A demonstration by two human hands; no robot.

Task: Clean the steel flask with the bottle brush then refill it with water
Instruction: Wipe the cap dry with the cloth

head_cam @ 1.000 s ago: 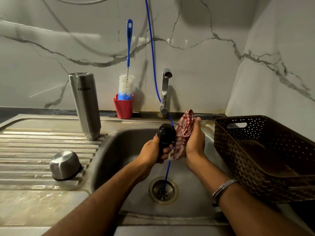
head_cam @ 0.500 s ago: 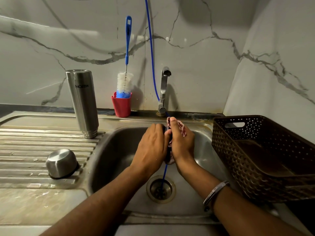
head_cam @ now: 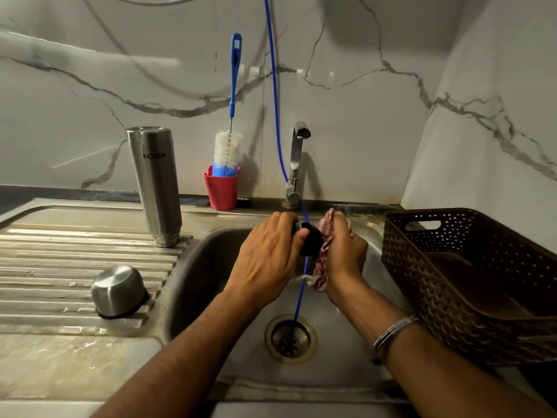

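- Holding a black round stopper lid [head_cam: 310, 242] over the steel sink basin [head_cam: 205, 267], my left hand [head_cam: 265, 260] has its fingers curled around it.
- My right hand [head_cam: 343, 251] grips a red checked cloth [head_cam: 324, 245] pressed against the lid.
- The tall steel flask [head_cam: 155, 185] stands upside down on the drainboard, far left.
- The blue-handled bottle brush [head_cam: 230, 137] stands in a red cup [head_cam: 221, 191], just right of the flask.
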